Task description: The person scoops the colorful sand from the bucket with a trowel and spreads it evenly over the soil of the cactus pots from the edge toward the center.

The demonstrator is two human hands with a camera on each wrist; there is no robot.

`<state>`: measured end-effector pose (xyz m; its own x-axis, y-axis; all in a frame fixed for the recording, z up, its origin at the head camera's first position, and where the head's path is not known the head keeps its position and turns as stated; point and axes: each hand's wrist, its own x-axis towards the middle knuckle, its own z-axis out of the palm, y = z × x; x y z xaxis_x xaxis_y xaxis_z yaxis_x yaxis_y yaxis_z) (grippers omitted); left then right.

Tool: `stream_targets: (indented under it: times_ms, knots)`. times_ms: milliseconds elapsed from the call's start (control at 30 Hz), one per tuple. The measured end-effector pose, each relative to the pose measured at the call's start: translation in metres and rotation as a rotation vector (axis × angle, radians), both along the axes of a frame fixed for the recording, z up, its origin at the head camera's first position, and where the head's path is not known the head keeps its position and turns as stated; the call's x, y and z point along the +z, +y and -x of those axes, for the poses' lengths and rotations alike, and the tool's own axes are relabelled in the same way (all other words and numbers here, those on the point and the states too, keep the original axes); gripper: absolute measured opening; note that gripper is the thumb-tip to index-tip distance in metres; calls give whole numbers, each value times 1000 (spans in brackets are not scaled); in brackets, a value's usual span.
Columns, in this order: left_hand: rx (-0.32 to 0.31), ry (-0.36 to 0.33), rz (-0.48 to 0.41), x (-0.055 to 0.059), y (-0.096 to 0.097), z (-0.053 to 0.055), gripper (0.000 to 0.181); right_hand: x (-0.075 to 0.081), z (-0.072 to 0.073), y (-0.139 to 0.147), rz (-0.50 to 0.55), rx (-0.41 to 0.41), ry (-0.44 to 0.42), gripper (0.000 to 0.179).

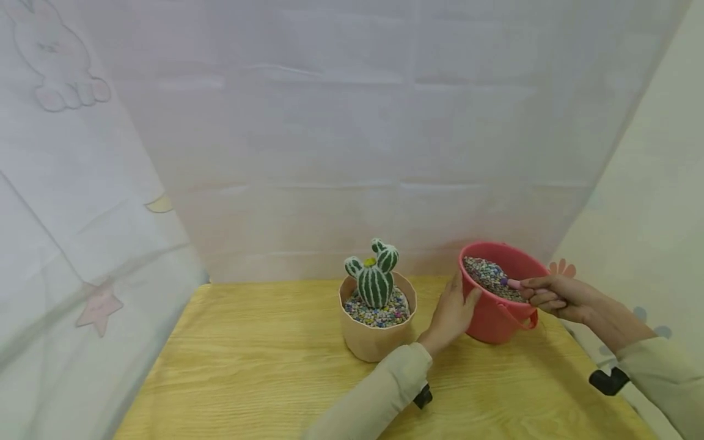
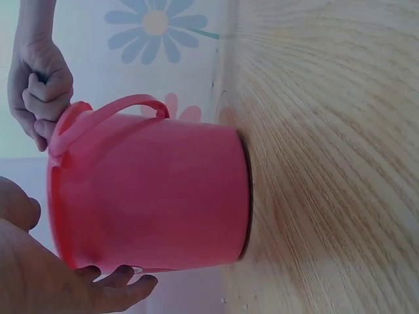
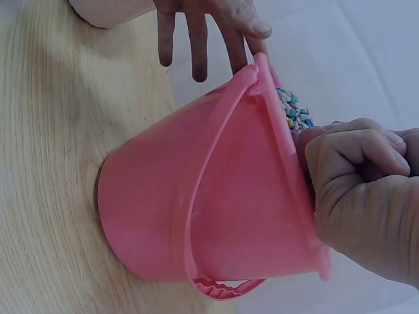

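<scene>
A pink bucket (image 1: 489, 321) with multicoloured pebbles (image 1: 484, 272) in it stands on the table at the right. My right hand (image 1: 563, 296) grips the pink handle of a small shovel (image 1: 514, 284) over the bucket's mouth. Pebbles hide the shovel's blade. My left hand (image 1: 453, 315) rests against the bucket's left side near the rim. In the right wrist view, the fingers of the left hand (image 3: 209, 26) are spread and mostly straight. Left of the bucket is a cream pot (image 1: 374, 342) holding more coloured pebbles and a green-and-white knitted cactus (image 1: 376, 284).
The wooden table (image 1: 236, 348) reaches back to a pale wall covering (image 1: 330, 153). The bucket's handle (image 2: 124, 104) hangs down on its near side. A decorated side wall (image 1: 649, 214) rises at the right, close to the bucket.
</scene>
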<state>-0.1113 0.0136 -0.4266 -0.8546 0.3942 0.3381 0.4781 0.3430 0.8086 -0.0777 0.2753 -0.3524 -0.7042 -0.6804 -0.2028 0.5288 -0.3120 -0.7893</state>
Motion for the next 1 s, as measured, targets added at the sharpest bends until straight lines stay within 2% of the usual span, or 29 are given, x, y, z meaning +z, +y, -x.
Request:
stream_targets:
  times_ms: [100,300,367,500,667,833,1000]
  knots:
    - [-6,-5,-35,1,-11,-11,64,0,-2,-3,34,10,-20,60]
    - [34,-110,-67,6,-32,-33,59,3,-8,-10,14,-18,-29,59]
    - [36,-121,-71,9,-37,-40,60,6,-10,-12,-4,-31,-18,58]
    - [14,-82,-69,18,-45,-52,60,13,-13,-14,-19,-30,5,58]
    - [-40,-7,-24,29,-59,-65,58,20,-15,-16,-11,-21,25,50]
    - [-87,33,-25,36,-77,-76,55,30,-19,-23,-47,-75,11,48]
    - [-96,67,-23,41,-92,-91,54,32,-24,-31,-74,-110,-2,51]
